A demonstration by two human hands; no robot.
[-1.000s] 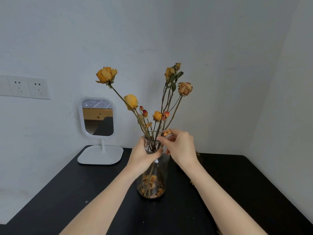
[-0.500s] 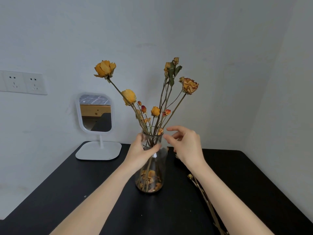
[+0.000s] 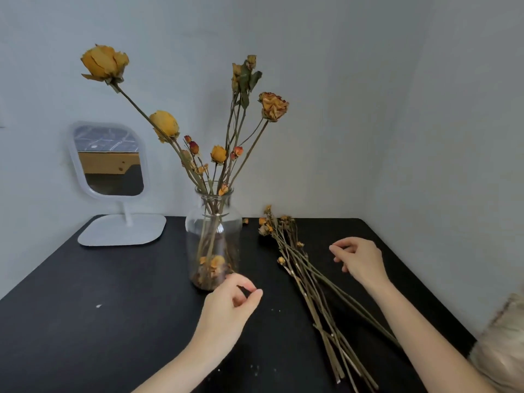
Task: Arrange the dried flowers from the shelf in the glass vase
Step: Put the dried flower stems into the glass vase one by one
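A clear glass vase [image 3: 213, 222] stands on the black table [image 3: 85, 321] and holds several dried yellow and orange roses [image 3: 218, 154] fanned upward. Loose petals lie in its bottom. A bundle of dried stems with small orange buds [image 3: 309, 276] lies flat on the table to the vase's right. My left hand [image 3: 229, 310] hovers just in front of the vase base, fingers loosely curled, holding nothing. My right hand [image 3: 360, 260] hangs over the table just right of the loose stems, fingers loosely curled and empty.
A white-framed mirror on a flat stand [image 3: 113, 199] sits at the back left of the table. Grey walls close in behind and on the right. A pale furry object [image 3: 502, 344] shows at the right edge. Small crumbs dot the table front.
Both hands have left the vase neck and dropped toward the table: left to the vase base, right out over the loose stems. The view has tilted down and closer.
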